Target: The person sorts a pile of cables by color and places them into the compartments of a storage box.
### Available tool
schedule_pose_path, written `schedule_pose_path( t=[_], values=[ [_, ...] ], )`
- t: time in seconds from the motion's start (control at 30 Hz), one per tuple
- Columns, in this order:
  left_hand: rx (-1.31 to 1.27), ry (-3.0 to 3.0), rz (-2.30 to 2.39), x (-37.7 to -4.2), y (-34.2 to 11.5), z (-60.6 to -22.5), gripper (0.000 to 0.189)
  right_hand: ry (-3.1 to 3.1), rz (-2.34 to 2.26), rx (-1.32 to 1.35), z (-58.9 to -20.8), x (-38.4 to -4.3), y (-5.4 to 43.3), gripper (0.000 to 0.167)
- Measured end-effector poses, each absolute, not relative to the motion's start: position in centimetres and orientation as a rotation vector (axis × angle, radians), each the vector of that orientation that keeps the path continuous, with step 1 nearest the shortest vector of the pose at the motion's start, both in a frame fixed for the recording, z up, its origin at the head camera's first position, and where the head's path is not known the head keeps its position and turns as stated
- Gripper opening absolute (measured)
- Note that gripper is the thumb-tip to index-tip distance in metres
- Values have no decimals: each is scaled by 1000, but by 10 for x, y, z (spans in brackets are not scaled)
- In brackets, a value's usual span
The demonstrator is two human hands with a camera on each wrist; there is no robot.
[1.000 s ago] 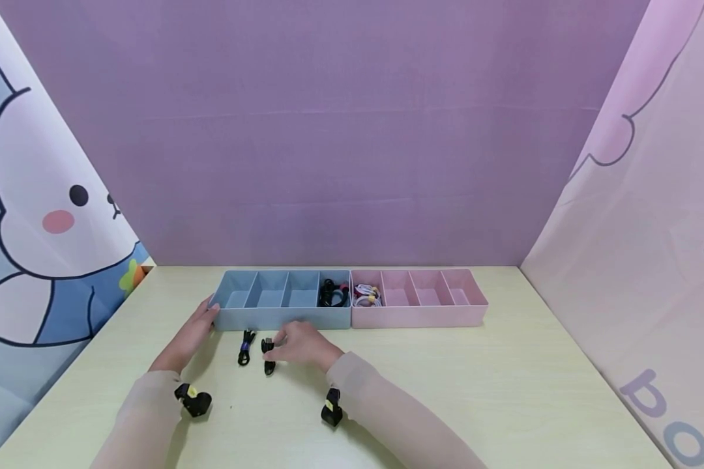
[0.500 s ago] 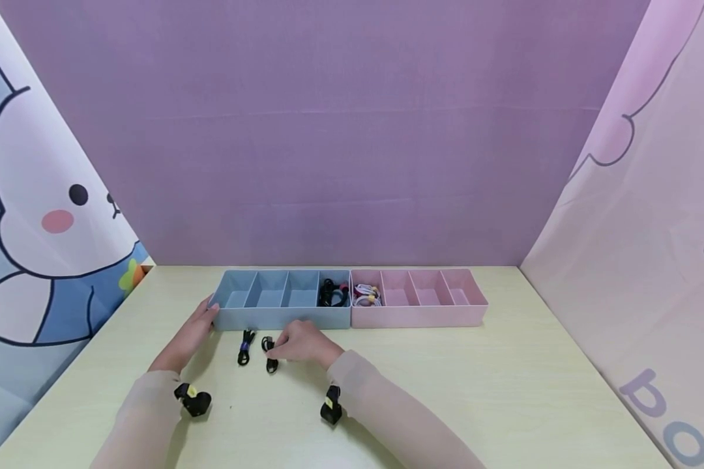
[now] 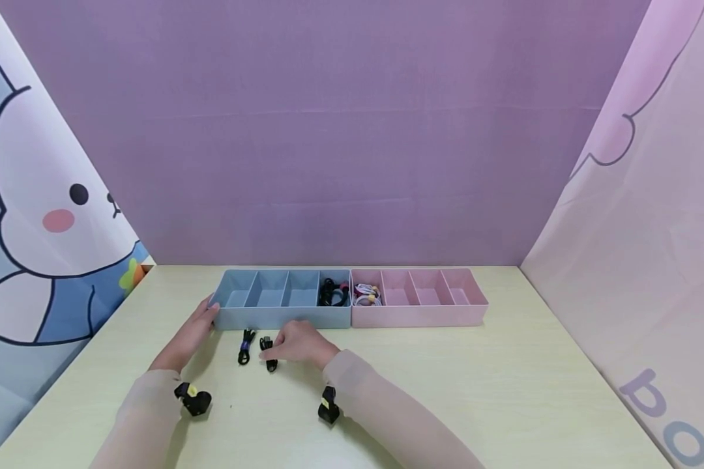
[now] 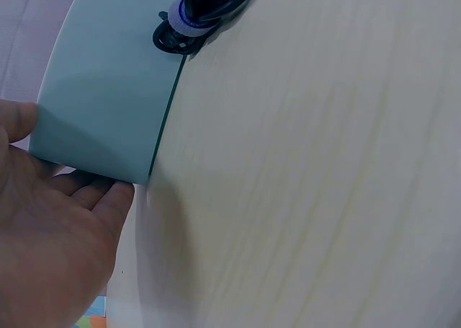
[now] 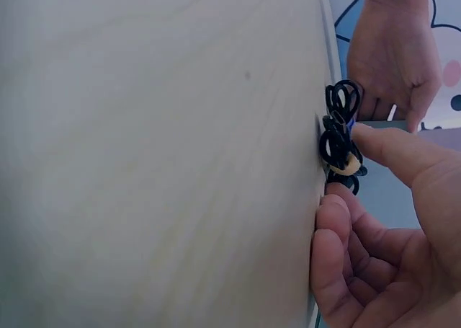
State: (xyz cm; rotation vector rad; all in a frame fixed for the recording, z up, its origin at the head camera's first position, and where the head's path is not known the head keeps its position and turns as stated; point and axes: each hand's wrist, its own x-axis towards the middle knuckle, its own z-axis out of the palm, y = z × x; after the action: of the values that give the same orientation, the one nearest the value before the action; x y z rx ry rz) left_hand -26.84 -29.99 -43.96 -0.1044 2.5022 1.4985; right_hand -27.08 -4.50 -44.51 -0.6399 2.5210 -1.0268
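Note:
At the left end of the blue divided box (image 3: 281,318), my left hand (image 3: 192,332) rests its fingers against the end wall. Its thumb (image 4: 18,119) touches the box near the upper edge in the left wrist view. My right hand (image 3: 300,343) pinches a coiled black cable (image 3: 272,365) between thumb and fingers, at the table in front of the box. A pale tie (image 5: 348,166) wraps this cable. Just left of it lies another coiled black cable (image 3: 244,355) with a purple tie (image 4: 186,19). The pinching fingers partly hide the held cable.
A pink divided box (image 3: 419,317) adjoins the blue one on the right. Black cables (image 3: 332,294) fill the blue box's rightmost compartment; white cables (image 3: 366,295) lie in the pink box's leftmost. A purple cloth (image 3: 340,163) hangs behind the table (image 3: 446,391).
The cable at my right hand has shifted slightly and turned a little, staying near the same spot. My left hand and both boxes have stayed in place.

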Motion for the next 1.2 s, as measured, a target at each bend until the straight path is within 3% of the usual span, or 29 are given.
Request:
schedule_pose_path(
  t=[0.13, 0.3, 0.67, 1.2],
  values=[
    [-112, 2496, 1500, -268, -300, -438, 70, 2523, -1015, -654, -446, -271, -45, 58],
    [-106, 2504, 1497, -268, -300, -438, 69, 2508, -1035, -664, -445, -272, -43, 50],
    [-86, 2503, 1511, -268, -301, -439, 70, 2496, -1070, -675, -443, -273, -37, 15],
    [-79, 2512, 1514, -268, -300, -440, 68, 2444, -1211, -717, -441, -270, -32, 13]
  ],
)
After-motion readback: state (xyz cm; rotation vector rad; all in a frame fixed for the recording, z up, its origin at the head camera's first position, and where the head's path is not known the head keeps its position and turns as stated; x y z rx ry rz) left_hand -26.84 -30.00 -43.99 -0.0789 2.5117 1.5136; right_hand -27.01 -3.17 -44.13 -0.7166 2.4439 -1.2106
